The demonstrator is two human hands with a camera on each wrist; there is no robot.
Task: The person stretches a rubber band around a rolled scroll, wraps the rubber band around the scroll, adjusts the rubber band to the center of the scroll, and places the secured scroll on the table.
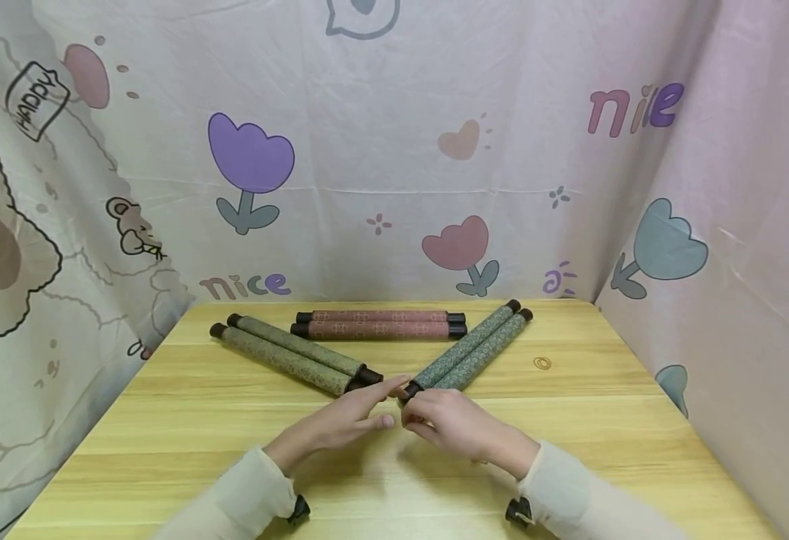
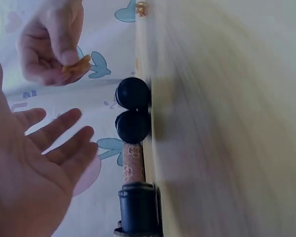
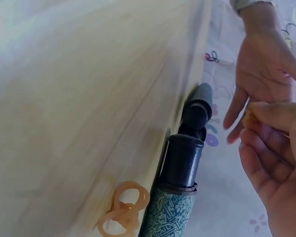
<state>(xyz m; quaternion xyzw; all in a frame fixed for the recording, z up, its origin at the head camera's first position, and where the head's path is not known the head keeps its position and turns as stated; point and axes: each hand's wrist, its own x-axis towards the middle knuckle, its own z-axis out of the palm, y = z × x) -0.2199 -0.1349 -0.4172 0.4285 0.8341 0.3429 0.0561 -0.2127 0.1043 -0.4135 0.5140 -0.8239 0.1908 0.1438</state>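
My right hand (image 1: 454,421) pinches a small orange rubber band (image 2: 77,68) between thumb and fingers, just above the table near the dark-capped ends of the scrolls. Facing it, my left hand (image 1: 343,421) has its fingers extended and holds nothing. Two blue-green patterned scrolls (image 1: 478,343) lie side by side, slanting away to the right; my hands partly hide their near ends. Two olive-green scrolls (image 1: 293,355) slant off to the left. Behind them, a pair of dark red patterned scrolls (image 1: 379,328) lies crosswise.
A loose rubber band (image 1: 542,364) lies right of the blue-green scrolls. Several tangled rubber bands (image 3: 124,211) lie on the wooden table (image 1: 185,450) in the right wrist view. A printed curtain (image 1: 381,165) hangs round the table's back and sides.
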